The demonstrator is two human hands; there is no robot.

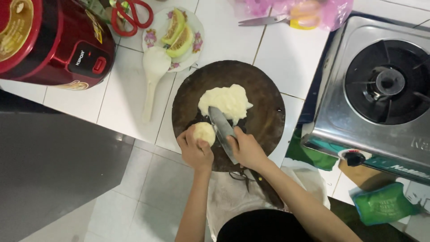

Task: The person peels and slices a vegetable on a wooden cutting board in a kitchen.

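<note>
- A round dark wooden cutting board lies on the white tiled counter, its near edge hanging over the counter's front.
- A flat, pale yellow mound of soft dough lies near the board's middle; a smaller round dough ball sits at the board's near left edge, just apart from the mound.
- The left hand cups the dough ball from the near side, fingers curled around it in a loose grip.
- The right hand is clenched on the handle of a knife; the blade runs up and left between ball and mound, its tip touching the mound's near edge.
- Both forearms come up from the bottom edge, the right one slanting in from the lower right, the left nearly straight up.
- Behind the board to the left: a white rice paddle lying beside a flowered plate with greenish fruit slices (which fruit, I cannot tell).
- Further left, a red rice cooker, and red-handled scissors behind the plate.
- To the right, a steel gas stove with a black burner, well apart from the hands.
- At the top, a second pair of scissors lies against a pink plastic bag.
- A green packet lies low at the right.
</note>
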